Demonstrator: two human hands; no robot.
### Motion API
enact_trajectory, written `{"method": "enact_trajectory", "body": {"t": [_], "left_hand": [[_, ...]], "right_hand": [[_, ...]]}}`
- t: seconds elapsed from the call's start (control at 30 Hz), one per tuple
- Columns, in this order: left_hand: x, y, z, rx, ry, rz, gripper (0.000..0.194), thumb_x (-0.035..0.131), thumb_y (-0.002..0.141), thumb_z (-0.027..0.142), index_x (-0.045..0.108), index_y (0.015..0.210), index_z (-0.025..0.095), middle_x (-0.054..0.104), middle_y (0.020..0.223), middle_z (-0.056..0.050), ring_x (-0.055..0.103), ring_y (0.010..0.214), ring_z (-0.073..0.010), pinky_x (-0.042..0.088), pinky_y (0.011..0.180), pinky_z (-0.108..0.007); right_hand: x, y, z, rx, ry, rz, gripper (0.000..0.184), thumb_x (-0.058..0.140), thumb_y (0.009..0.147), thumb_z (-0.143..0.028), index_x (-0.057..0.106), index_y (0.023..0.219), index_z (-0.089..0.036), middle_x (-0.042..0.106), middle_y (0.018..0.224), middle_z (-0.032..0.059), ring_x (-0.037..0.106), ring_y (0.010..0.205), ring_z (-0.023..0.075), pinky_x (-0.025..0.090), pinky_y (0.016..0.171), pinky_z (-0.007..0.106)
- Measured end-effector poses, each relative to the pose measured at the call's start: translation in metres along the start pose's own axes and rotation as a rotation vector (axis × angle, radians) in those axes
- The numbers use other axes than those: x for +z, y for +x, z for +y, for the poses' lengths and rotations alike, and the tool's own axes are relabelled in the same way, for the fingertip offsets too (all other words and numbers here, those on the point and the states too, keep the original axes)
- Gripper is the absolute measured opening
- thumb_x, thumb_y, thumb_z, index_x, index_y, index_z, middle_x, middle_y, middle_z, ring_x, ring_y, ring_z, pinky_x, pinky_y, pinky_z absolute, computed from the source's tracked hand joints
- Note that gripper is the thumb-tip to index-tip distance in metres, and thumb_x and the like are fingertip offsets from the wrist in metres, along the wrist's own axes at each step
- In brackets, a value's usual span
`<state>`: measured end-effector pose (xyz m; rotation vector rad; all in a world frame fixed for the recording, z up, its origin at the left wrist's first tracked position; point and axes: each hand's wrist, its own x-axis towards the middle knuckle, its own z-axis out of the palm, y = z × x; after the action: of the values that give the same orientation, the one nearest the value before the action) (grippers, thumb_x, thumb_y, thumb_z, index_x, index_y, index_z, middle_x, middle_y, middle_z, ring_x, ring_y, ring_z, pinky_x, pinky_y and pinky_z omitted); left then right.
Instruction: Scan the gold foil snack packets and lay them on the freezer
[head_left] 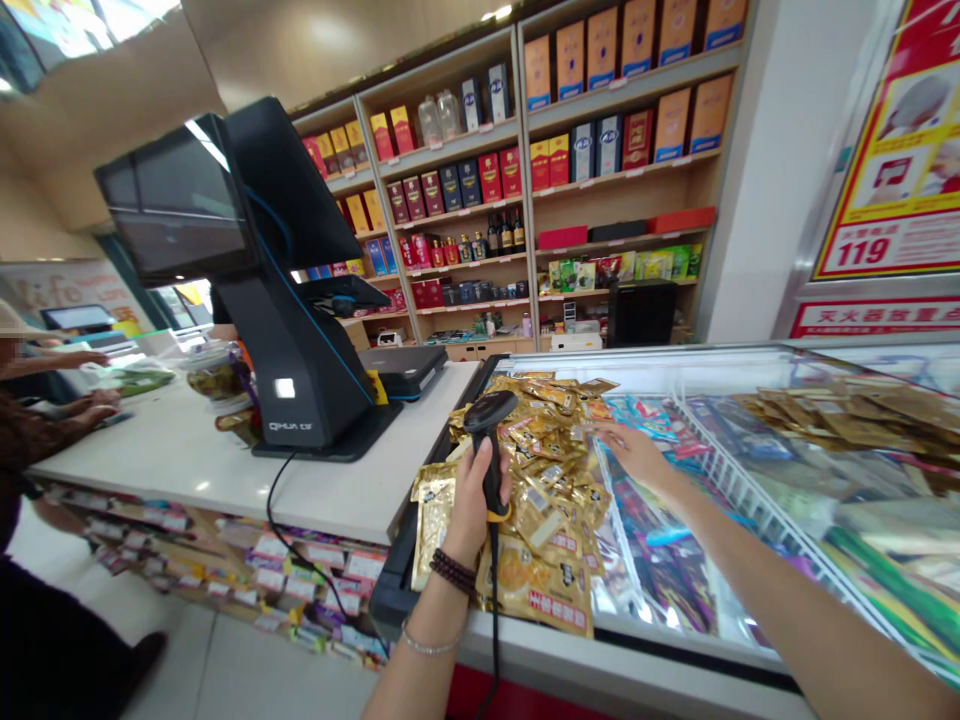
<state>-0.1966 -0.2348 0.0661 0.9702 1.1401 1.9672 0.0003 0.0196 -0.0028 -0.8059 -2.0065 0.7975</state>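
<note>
**Scanner in the left hand, right hand spread over the freezer**

In the head view the hands are well apart. The left hand (474,510), at lower centre, is closed round the grip of a black handheld barcode scanner (487,425), its head tipped up and a black cable (495,640) dropping out of the bottom of the frame. A beaded bracelet (452,572) and a silver bangle (430,640) circle that wrist. Under and behind the hand lies a heap of gold foil sachets (544,500), filling the left bin of a display freezer (675,655). The right hand (637,455) comes in from the lower right, open, over colourful packets (645,540), its fingertips (600,427) just beside the gold heap; any contact cannot be told. A white wire divider (724,490) runs to its right. On the white counter (150,460) at left stands a black POS terminal (300,370), and another person's hands (94,400) rest at the far left. Boxed liquor (450,170) fills wooden shelves at upper centre.
</note>
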Motion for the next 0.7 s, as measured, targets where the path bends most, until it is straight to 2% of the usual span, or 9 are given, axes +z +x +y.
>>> {"method": "enact_trajectory", "body": {"t": [0.1, 0.2, 0.3, 0.4, 0.53, 0.7], "left_hand": [[-0.002, 0.0, -0.002, -0.046, 0.028, -0.021, 0.076, 0.089, 0.073, 0.09, 0.063, 0.09, 0.021, 0.057, 0.067, 0.006, 0.042, 0.043, -0.0069, 0.027, 0.041, -0.023], [-0.003, -0.001, -0.004, -0.067, 0.025, -0.056, 0.076, 0.091, 0.074, 0.088, 0.065, 0.096, 0.02, 0.061, 0.07, 0.005, 0.043, 0.042, -0.0063, 0.027, 0.042, -0.023], [-0.003, -0.002, -0.006, -0.067, 0.015, -0.101, 0.071, 0.091, 0.08, 0.082, 0.066, 0.101, 0.019, 0.064, 0.078, 0.004, 0.047, 0.045, -0.0058, 0.029, 0.045, -0.022], [-0.002, -0.002, -0.009, -0.074, 0.031, -0.149, 0.069, 0.089, 0.081, 0.082, 0.066, 0.1, 0.019, 0.063, 0.078, 0.004, 0.047, 0.045, -0.006, 0.03, 0.044, -0.023], [0.0, -0.002, -0.011, -0.096, 0.059, -0.198, 0.071, 0.089, 0.08, 0.084, 0.065, 0.098, 0.019, 0.063, 0.076, 0.004, 0.046, 0.043, -0.0057, 0.03, 0.043, -0.023], [0.004, -0.002, -0.009, -0.099, 0.089, -0.211, 0.073, 0.089, 0.078, 0.086, 0.066, 0.099, 0.019, 0.063, 0.074, 0.004, 0.047, 0.043, -0.0064, 0.029, 0.043, -0.024]], "right_hand": [[-0.003, 0.004, 0.005, 0.086, 0.083, 0.173, 0.038, 0.072, 0.089, -0.066, 0.072, 0.078, -0.03, 0.08, 0.078, 0.006, 0.08, 0.093, 0.0382, 0.066, 0.101, 0.062], [-0.003, 0.005, 0.001, 0.143, 0.333, 0.249, 0.04, 0.079, 0.083, -0.068, 0.073, 0.088, -0.029, 0.082, 0.09, 0.0061, 0.081, 0.103, 0.0376, 0.069, 0.1, 0.063], [0.001, 0.004, -0.008, 0.201, 0.633, 0.254, 0.044, 0.088, 0.078, -0.063, 0.078, 0.104, -0.03, 0.086, 0.108, 0.005, 0.083, 0.111, 0.0361, 0.073, 0.097, 0.063], [0.01, 0.007, -0.015, 0.214, 0.783, 0.255, 0.046, 0.094, 0.073, -0.059, 0.08, 0.106, -0.031, 0.087, 0.11, 0.0024, 0.084, 0.116, 0.0356, 0.074, 0.1, 0.063], [0.026, 0.016, -0.016, 0.195, 0.853, 0.242, 0.049, 0.096, 0.074, -0.066, 0.081, 0.107, -0.032, 0.087, 0.111, 0.0021, 0.082, 0.124, 0.0361, 0.073, 0.104, 0.063], [0.035, 0.016, -0.016, 0.153, 0.81, 0.203, 0.05, 0.091, 0.081, -0.075, 0.079, 0.105, -0.033, 0.085, 0.107, 0.003, 0.082, 0.12, 0.0337, 0.073, 0.106, 0.06]]}}
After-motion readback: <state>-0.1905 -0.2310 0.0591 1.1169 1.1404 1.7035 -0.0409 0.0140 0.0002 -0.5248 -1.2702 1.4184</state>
